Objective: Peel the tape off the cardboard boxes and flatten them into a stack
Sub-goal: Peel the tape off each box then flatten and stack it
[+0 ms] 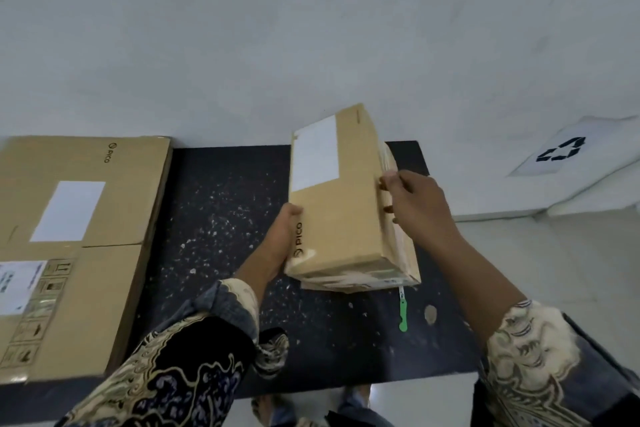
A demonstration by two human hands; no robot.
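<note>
A small brown cardboard box with a white label and "PICO" print stands tilted on the black speckled table. My left hand holds its left side, thumb on the upper face. My right hand grips the right side, where clear tape runs along the edge. Tape also wraps the box's near end. A stack of flattened cardboard boxes lies on the table's left part.
A small green cutter lies on the table just below the box. A scrap of tape or cardboard sits beside it. A white bag with a recycling symbol stands on the floor at right. A white wall is behind the table.
</note>
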